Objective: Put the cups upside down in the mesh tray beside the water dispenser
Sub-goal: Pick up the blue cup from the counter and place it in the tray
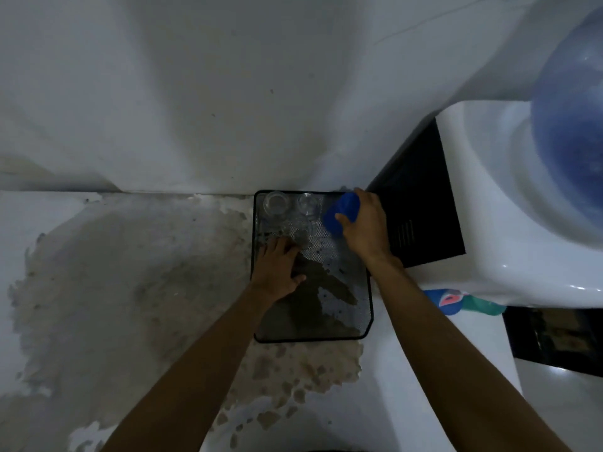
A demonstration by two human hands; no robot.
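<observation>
A black mesh tray lies on the counter, just left of the white water dispenser. Two clear glass cups stand along its far edge. My right hand grips a blue cup, tilted over the tray's far right corner. My left hand rests palm down on the tray's left side, fingers near another clear glass that is hard to make out; whether it grips that glass I cannot tell.
The counter has a worn, patchy brown surface and meets a white wall at the back. A large blue water bottle tops the dispenser. A blue and green packet lies beneath the dispenser's front edge.
</observation>
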